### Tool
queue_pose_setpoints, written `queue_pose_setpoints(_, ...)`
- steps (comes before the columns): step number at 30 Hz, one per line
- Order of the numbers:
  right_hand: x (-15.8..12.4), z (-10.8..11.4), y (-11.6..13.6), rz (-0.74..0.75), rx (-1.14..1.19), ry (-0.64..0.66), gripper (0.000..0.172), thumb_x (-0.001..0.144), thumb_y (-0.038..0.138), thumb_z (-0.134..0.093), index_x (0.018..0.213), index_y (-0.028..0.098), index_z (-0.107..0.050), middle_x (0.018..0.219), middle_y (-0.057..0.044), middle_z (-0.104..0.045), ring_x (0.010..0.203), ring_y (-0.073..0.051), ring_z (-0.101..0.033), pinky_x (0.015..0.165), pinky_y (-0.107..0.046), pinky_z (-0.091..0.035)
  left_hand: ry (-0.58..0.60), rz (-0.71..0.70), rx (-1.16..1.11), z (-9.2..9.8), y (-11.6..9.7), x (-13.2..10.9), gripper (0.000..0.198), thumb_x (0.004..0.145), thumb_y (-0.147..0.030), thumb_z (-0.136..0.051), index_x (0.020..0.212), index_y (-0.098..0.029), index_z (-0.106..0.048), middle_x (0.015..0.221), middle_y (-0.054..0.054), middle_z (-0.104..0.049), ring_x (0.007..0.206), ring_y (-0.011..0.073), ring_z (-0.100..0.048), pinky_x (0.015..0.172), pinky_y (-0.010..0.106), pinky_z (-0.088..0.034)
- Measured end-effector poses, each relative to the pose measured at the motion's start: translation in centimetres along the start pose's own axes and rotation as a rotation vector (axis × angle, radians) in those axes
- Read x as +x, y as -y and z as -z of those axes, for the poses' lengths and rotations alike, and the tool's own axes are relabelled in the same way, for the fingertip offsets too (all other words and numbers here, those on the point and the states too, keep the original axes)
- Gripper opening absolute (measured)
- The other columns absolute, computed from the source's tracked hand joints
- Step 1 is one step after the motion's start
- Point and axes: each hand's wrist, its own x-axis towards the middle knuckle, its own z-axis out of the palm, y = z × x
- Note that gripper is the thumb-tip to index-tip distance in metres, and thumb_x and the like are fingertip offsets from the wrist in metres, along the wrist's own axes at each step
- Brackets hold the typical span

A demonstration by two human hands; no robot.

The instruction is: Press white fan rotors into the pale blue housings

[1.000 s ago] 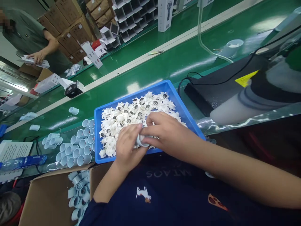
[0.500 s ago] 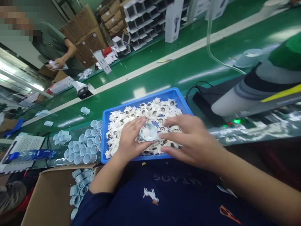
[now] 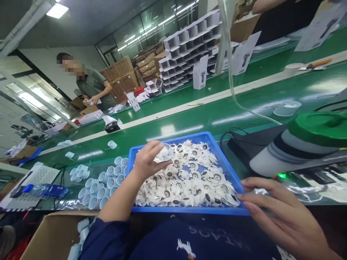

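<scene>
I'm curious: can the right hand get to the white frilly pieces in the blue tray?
Yes, it looks like it can. The right hand is at the corner of the blue tray, right beside the white frilly pieces, and nothing seems to stand between them.

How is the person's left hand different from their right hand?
The left hand pinches a small pale cup, while the right hand holds nothing. The left hand is raised over the far side of the blue tray, while the right hand sits beside the tray's near right corner. Both hands are bare.
</scene>
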Motion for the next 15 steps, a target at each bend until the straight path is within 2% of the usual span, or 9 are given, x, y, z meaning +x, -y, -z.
queue_pose_setpoints(3,-0.4,-0.1,-0.3,0.079,0.022,-0.008,0.010,0.093,0.018,-0.057,0.094,0.024,-0.066,0.108,-0.005,-0.058,0.089,-0.017,-0.064,0.074,-0.028,-0.053,0.048,-0.034,0.100,-0.3,0.6,0.2,0.039,0.089,-0.049,-0.068,0.116,-0.023,-0.058,0.113,0.011,-0.068,0.099,0.0213,-0.070,0.077,0.032,-0.059)
queue_pose_setpoints(5,-0.7,-0.2,-0.5,0.084,0.039,-0.008,0.010,0.094,0.018,-0.057,0.095,0.023,-0.066,0.110,-0.006,-0.058,0.091,-0.016,-0.063,0.077,-0.027,-0.053,0.027,-0.016,0.125,-0.4,0.9,0.3,0.039,0.087,-0.053,-0.068,0.108,-0.022,-0.058,0.110,0.011,-0.069,0.098,0.0216,-0.071,0.076,0.033,-0.060)
queue_pose_setpoints(7,-0.8,-0.4,-0.5,0.061,0.062,0.014,0.010,0.095,0.019,-0.057,0.096,0.024,-0.066,0.112,-0.006,-0.057,0.094,-0.017,-0.063,0.080,-0.027,-0.053,0.007,-0.018,0.150,-0.5,0.9,0.5,0.042,0.086,-0.055,-0.069,0.110,-0.022,-0.057,0.107,0.010,-0.070,0.096,0.0215,-0.071,0.077,0.034,-0.059)
queue_pose_setpoints(11,-0.7,-0.9,0.1,0.030,0.121,0.050,0.013,0.097,0.018,-0.054,0.097,0.025,-0.065,0.112,-0.005,-0.056,0.099,-0.016,-0.062,0.086,-0.026,-0.051,0.038,-0.064,0.191,-0.4,-0.1,1.1,0.044,0.087,-0.049,-0.070,0.120,-0.023,-0.057,0.108,0.010,-0.070,0.097,0.0214,-0.069,0.081,0.035,-0.055)
queue_pose_setpoints(15,0.8,-1.5,1.1,0.136,0.138,0.068,0.012,0.097,0.016,-0.054,0.100,0.022,-0.064,0.110,-0.006,-0.057,0.099,-0.015,-0.062,0.087,-0.025,-0.050,0.057,-0.094,0.174,-0.2,-1.9,1.4,0.038,0.086,-0.040,-0.073,0.117,-0.023,-0.061,0.109,0.010,-0.069,0.097,0.0222,-0.067,0.082,0.035,-0.050)
